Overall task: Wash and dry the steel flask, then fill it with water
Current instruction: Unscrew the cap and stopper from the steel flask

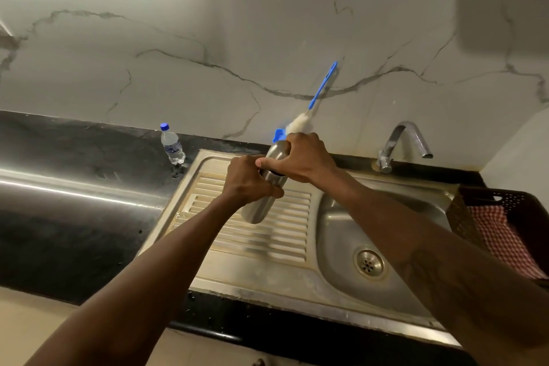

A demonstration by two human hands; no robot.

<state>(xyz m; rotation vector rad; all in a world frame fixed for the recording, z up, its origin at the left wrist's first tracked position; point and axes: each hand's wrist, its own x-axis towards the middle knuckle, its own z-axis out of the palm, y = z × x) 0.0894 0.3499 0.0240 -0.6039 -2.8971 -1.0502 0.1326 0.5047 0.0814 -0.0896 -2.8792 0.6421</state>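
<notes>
Two hands hold the flask [258, 211] above the ribbed draining board [267, 246] of the sink, left of the basin [338, 235]. The flask is tilted, its rounded base down toward the person and its narrow top pointing up and away toward the wall.

The left hand [249, 181] grips the middle of the flask's body. Its fingers are curled tightly round the steel, with the knuckles facing the camera. The right hand [300, 157] wraps round the upper part and neck, with the thumb laid across the front of the flask toward the left hand. The two hands are touching or nearly so. The mouth of the flask is hidden behind the right hand.

A brush [322, 86] with a blue handle and white bristles rises at a slant just above the right hand, against the marble wall [208, 38]. Whether its bristles go into the flask or only stand behind it cannot be told. A small blue object [277, 135] sits just beside the bristles at the back of the sink.

A tap [401, 140] stands behind the basin. On the dark counter [74, 217] to the left is a small plastic water bottle [173, 145] with a blue cap. At the right edge, a dark basket [517, 202] holds a red checked cloth [502, 241].
</notes>
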